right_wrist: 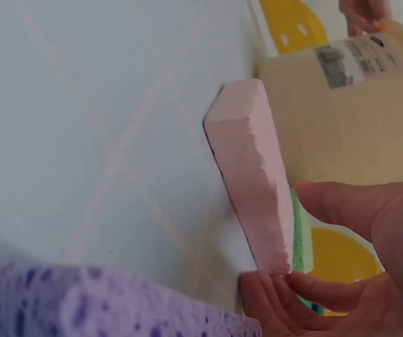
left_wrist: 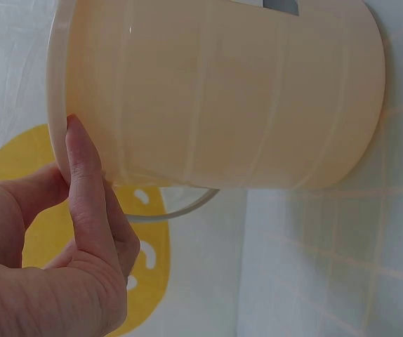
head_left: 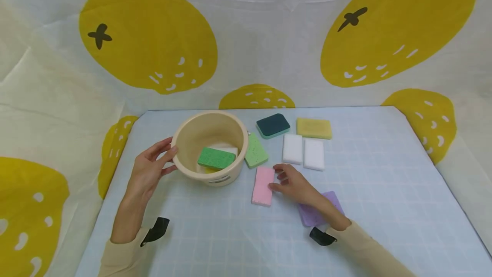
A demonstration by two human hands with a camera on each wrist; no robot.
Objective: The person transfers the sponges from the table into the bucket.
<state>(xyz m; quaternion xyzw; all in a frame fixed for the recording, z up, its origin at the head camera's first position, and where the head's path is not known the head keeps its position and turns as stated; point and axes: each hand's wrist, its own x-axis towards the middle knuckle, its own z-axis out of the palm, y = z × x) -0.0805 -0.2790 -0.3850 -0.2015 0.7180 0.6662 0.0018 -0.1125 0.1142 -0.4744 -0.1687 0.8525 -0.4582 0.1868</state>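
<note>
My left hand (head_left: pixel 147 170) pinches the rim of a cream plastic bucket (head_left: pixel 184 163) between thumb and fingers; the left wrist view shows the grip on the bucket's edge (left_wrist: pixel 60 91). Inside the bucket lie a green sponge (head_left: pixel 216 158), a white piece (head_left: pixel 230 150) and something yellow, mostly covered. A pink sponge (head_left: pixel 263 186) lies flat on the table. Over its right side is my right hand (head_left: pixel 294 184), thumb and fingers spread apart; in the right wrist view the fingertips are right at one end of the pink sponge (right_wrist: pixel 250 175). Beneath the right forearm rests a purple sponge (head_left: pixel 309 215).
A light green sponge (head_left: pixel 255 151) lies against the bucket's right side. Farther back are a dark green scouring sponge (head_left: pixel 273 125), a yellow sponge (head_left: pixel 313 128) and two white sponges, one left (head_left: pixel 292 149), one right (head_left: pixel 314 154). A fruit-patterned cloth (head_left: pixel 269 33) hangs behind the table.
</note>
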